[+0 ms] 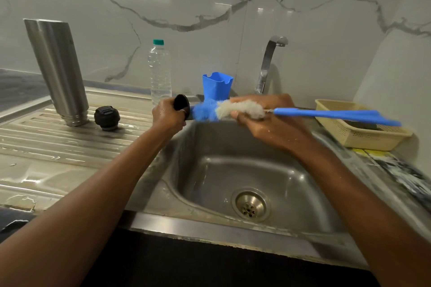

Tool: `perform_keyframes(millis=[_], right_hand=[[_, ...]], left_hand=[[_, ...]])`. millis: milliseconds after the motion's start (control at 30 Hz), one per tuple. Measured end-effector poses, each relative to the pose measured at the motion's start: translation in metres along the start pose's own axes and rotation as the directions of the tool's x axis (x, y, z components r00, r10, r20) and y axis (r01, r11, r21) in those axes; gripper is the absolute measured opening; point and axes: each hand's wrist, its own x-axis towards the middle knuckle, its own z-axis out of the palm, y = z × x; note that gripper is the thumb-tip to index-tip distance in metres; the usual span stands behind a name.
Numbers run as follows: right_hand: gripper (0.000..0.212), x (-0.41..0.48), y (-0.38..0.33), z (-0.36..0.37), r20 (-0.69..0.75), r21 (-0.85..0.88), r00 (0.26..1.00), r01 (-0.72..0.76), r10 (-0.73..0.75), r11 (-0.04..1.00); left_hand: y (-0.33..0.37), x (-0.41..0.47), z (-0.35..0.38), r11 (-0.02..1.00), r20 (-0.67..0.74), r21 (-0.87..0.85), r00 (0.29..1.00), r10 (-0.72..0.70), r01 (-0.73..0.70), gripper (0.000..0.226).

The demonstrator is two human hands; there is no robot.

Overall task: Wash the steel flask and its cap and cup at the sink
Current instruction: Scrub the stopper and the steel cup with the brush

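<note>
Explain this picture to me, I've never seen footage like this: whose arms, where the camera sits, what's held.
No machine: these are a person's bare arms, filmed by one wide-angle camera worn on the head, looking down at a sink. The left hand grips a black cup; the right hand holds a blue brush by its bristles, tip at the cup. On the draining board stand the flask, upside down, and its cap. Nearby are a bottle, a blue holder, the tap and a basket.

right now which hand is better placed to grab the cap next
Left, probably: the left hand is nearest the cap, though it grips the cup; the right hand holds the brush farther off.
</note>
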Motion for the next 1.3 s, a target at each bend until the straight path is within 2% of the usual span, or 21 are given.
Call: perform_keyframes(millis=[33, 67, 133, 200, 433, 600, 733, 867, 1033, 1133, 1200, 1300], right_hand=[[0.017, 0.001, 0.006, -0.001, -0.065, 0.057, 0.997, -0.036, 0.039, 0.998], [0.016, 0.000, 0.004, -0.003, -0.088, 0.171, 0.988, -0.108, 0.124, 0.979], [0.014, 0.001, 0.010, -0.003, -0.106, 0.303, 0.976, -0.149, 0.189, 0.941], [0.016, 0.000, 0.016, 0.002, -0.124, 0.358, 0.965, -0.175, 0.233, 0.917], [0.023, -0.001, 0.040, 0.010, -0.153, 0.299, 0.961, -0.178, 0.231, 0.937], [0.027, 0.001, 0.050, 0.011, -0.108, 0.386, 0.964, -0.184, 0.242, 0.904], [0.022, 0.002, 0.055, 0.010, -0.074, 0.449, 0.967, -0.185, 0.243, 0.874], [0.020, 0.003, 0.057, 0.011, -0.042, 0.509, 0.967, -0.196, 0.252, 0.838], [0.017, 0.004, 0.055, 0.012, -0.048, 0.582, 0.954, -0.214, 0.296, 0.785], [0.016, 0.002, 0.058, 0.013, -0.032, 0.565, 0.947, -0.246, 0.319, 0.788], [0.014, 0.000, 0.060, 0.016, -0.006, 0.564, 0.942, -0.275, 0.336, 0.779], [0.013, -0.001, 0.062, 0.019, 0.042, 0.586, 0.935, -0.308, 0.352, 0.749]], left_hand=[[0.001, -0.002, 0.000, 1.000, 0.024, -0.004, 1.000, 0.003, -0.003, 0.028], [0.002, -0.004, 0.001, 1.000, 0.053, -0.008, 0.998, 0.020, -0.019, 0.028], [0.006, -0.008, 0.004, 0.998, 0.102, -0.013, 0.993, 0.061, -0.060, 0.029], [0.009, -0.009, 0.007, 0.997, 0.147, -0.058, 0.987, 0.063, -0.055, 0.031], [0.018, -0.012, 0.010, 0.981, 0.245, -0.192, 0.969, 0.029, 0.019, 0.032], [0.013, -0.010, 0.008, 0.959, 0.307, -0.280, 0.951, 0.035, 0.055, 0.016], [0.013, -0.013, 0.008, 0.928, 0.332, -0.369, 0.940, 0.080, 0.051, 0.026], [0.008, -0.013, 0.010, 0.921, 0.441, -0.390, 0.880, 0.176, 0.012, 0.043], [0.005, -0.013, 0.009, 0.888, 0.432, -0.457, 0.860, 0.271, -0.051, 0.065], [0.003, -0.014, 0.009, 0.881, 0.411, -0.464, 0.858, 0.307, -0.093, 0.080], [0.002, -0.012, 0.011, 0.874, 0.380, -0.472, 0.868, 0.319, -0.114, 0.071], [0.002, -0.008, 0.015, 0.883, 0.330, -0.461, 0.905, 0.267, -0.093, 0.041]])
